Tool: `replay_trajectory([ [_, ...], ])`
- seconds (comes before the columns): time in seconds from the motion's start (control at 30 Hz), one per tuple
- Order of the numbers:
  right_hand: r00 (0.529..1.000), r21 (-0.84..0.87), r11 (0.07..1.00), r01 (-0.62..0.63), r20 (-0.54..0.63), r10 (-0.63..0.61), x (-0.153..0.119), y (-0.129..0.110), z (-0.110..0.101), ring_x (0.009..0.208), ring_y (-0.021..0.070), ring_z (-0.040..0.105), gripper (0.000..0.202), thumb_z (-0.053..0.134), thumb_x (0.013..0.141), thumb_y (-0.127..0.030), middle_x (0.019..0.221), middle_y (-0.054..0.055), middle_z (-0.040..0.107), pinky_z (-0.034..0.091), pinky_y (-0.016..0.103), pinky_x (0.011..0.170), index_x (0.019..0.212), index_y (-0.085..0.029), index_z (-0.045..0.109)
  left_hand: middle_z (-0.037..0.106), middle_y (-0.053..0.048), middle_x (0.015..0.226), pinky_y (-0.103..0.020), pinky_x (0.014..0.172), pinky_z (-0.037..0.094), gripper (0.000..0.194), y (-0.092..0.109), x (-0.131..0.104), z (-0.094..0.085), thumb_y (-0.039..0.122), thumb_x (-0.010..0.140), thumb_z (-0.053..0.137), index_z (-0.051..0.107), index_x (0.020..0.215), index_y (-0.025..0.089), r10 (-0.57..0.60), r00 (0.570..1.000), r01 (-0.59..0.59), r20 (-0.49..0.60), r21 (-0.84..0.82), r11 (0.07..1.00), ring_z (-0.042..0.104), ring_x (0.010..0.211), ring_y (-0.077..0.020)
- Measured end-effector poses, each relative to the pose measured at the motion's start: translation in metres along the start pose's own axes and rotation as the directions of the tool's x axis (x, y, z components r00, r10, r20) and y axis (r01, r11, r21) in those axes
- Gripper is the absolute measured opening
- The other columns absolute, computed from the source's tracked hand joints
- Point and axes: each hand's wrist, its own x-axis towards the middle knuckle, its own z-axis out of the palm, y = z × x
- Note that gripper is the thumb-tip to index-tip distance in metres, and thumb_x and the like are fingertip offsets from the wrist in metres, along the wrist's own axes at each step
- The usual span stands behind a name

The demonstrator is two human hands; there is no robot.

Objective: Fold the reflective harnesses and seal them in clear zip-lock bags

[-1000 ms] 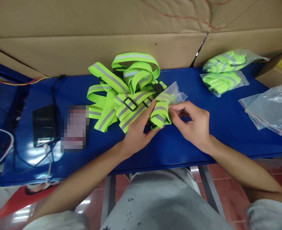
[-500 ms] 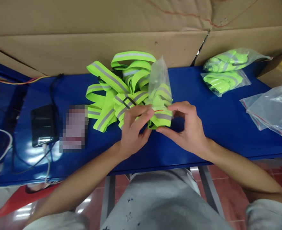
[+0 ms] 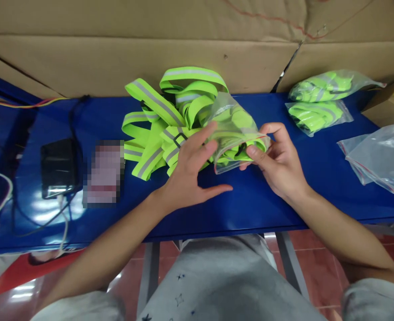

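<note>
My right hand point(image 3: 279, 162) grips a clear zip bag point(image 3: 230, 104) at its right side, thumb in front. Inside the bag lies a folded neon-yellow reflective strap point(image 3: 240, 120), and the bag's red-lined mouth gapes toward me. My left hand point(image 3: 197, 167) is spread, fingers apart, at the bag's left edge; whether its fingertips touch the plastic I cannot tell. Behind and left of the bag, a loose heap of neon-yellow straps point(image 3: 153, 127) with grey stripes and black buckles rests on the blue table point(image 3: 210, 211).
Two filled bags point(image 3: 320, 87) are stacked at the back right. Flat clear bags point(image 3: 380, 156) lie at the right, near a cardboard box point(image 3: 389, 100). A black device point(image 3: 59, 167) with cables and a pixelated object point(image 3: 103, 174) sit at the left. Cardboard point(image 3: 133, 62) walls the back.
My left hand has let go and opened out to the left. The bag has turned in my right hand, tilting over with its mouth spread wider.
</note>
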Motion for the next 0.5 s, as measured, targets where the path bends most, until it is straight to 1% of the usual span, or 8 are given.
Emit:
replay_trajectory([
  [0.07, 0.999, 0.001, 1.000, -0.001, 0.051, 0.001, -0.005, -0.009, -0.002, 0.059, 0.0135, 0.069, 0.041, 0.073, 0.094, -0.052, 0.084, -0.006, 0.065, 0.061, 0.029, 0.056, 0.104, -0.030, 0.040, 0.025, -0.011, 0.176, -0.057, 0.130, 0.035, 0.128, -0.003, -0.002, -0.002, 0.051, 0.074, 0.093, 0.010, 0.170, 0.034, -0.058, 0.998, 0.058, 0.029, 0.008, 0.998, 0.030, 0.162, -0.0342],
  [0.13, 0.991, -0.023, 0.999, 0.046, 0.128, -0.043, -0.014, -0.020, 0.000, 0.054, 0.0124, 0.066, 0.036, 0.072, 0.096, -0.047, 0.080, -0.006, 0.062, 0.056, 0.027, 0.050, 0.100, -0.029, 0.041, 0.026, -0.005, 0.176, -0.056, 0.134, 0.031, 0.120, 0.002, -0.004, -0.003, 0.050, 0.077, 0.090, 0.013, 0.168, 0.039, -0.101, 0.994, 0.101, 0.039, 0.004, 0.995, 0.031, 0.162, -0.0325],
  [0.2, 0.975, -0.110, 0.980, 0.166, 0.170, -0.146, -0.023, -0.030, 0.005, 0.049, 0.0088, 0.058, 0.034, 0.076, 0.094, -0.036, 0.074, -0.007, 0.057, 0.048, 0.023, 0.045, 0.093, -0.027, 0.043, 0.033, 0.001, 0.174, -0.052, 0.132, 0.037, 0.095, 0.013, -0.006, -0.005, 0.044, 0.086, 0.083, 0.029, 0.163, 0.044, -0.079, 0.997, 0.079, 0.009, -0.015, 0.997, 0.039, 0.158, -0.0302],
  [0.27, 0.956, -0.272, 0.921, 0.278, 0.169, -0.239, -0.029, -0.036, 0.009, 0.047, 0.0051, 0.044, 0.039, 0.080, 0.089, -0.025, 0.067, -0.009, 0.046, 0.039, 0.021, 0.043, 0.083, -0.025, 0.041, 0.042, 0.004, 0.169, -0.048, 0.129, 0.044, 0.067, 0.025, -0.005, -0.007, 0.032, 0.093, 0.075, 0.047, 0.153, 0.045, -0.031, 0.999, 0.031, 0.022, -0.014, 0.999, 0.046, 0.154, -0.0275],
  [0.33, 0.950, -0.399, 0.863, 0.309, 0.181, -0.256, -0.030, -0.038, 0.010, 0.048, 0.0041, 0.031, 0.045, 0.080, 0.087, -0.018, 0.062, -0.010, 0.035, 0.030, 0.020, 0.043, 0.075, -0.023, 0.037, 0.053, 0.003, 0.162, -0.048, 0.124, 0.050, 0.054, 0.038, -0.003, -0.008, 0.030, 0.095, 0.072, 0.057, 0.145, 0.042, -0.047, 0.996, 0.049, 0.070, -0.033, 0.998, 0.052, 0.150, -0.0271],
  [0.4, 0.959, -0.432, 0.860, 0.272, 0.200, -0.203, -0.029, -0.037, 0.009, 0.049, 0.0045, 0.025, 0.048, 0.078, 0.088, -0.018, 0.060, -0.010, 0.030, 0.025, 0.021, 0.044, 0.072, -0.022, 0.032, 0.063, -0.001, 0.152, -0.053, 0.120, 0.053, 0.049, 0.052, -0.001, -0.009, 0.039, 0.094, 0.075, 0.061, 0.141, 0.040, -0.222, 0.972, 0.229, 0.076, -0.108, 0.967, 0.056, 0.146, -0.0300],
  [0.47, 0.963, -0.405, 0.885, 0.231, 0.225, -0.149, -0.029, -0.037, 0.005, 0.049, 0.0048, 0.027, 0.046, 0.077, 0.090, -0.026, 0.059, -0.010, 0.032, 0.025, 0.021, 0.044, 0.072, -0.022, 0.034, 0.068, -0.004, 0.145, -0.057, 0.116, 0.055, 0.048, 0.065, -0.001, -0.012, 0.052, 0.092, 0.074, 0.064, 0.138, 0.038, -0.437, 0.898, 0.437, 0.045, -0.201, 0.877, 0.058, 0.143, -0.0333],
  [0.5, 0.966, -0.399, 0.892, 0.212, 0.227, -0.128, -0.031, -0.038, 0.002, 0.049, 0.0053, 0.030, 0.044, 0.078, 0.090, -0.033, 0.059, -0.010, 0.036, 0.028, 0.022, 0.044, 0.073, -0.023, 0.038, 0.069, -0.005, 0.142, -0.058, 0.114, 0.056, 0.049, 0.071, -0.002, -0.013, 0.057, 0.092, 0.072, 0.066, 0.136, 0.037, -0.514, 0.857, 0.507, 0.037, -0.234, 0.829, 0.059, 0.142, -0.0342],
])
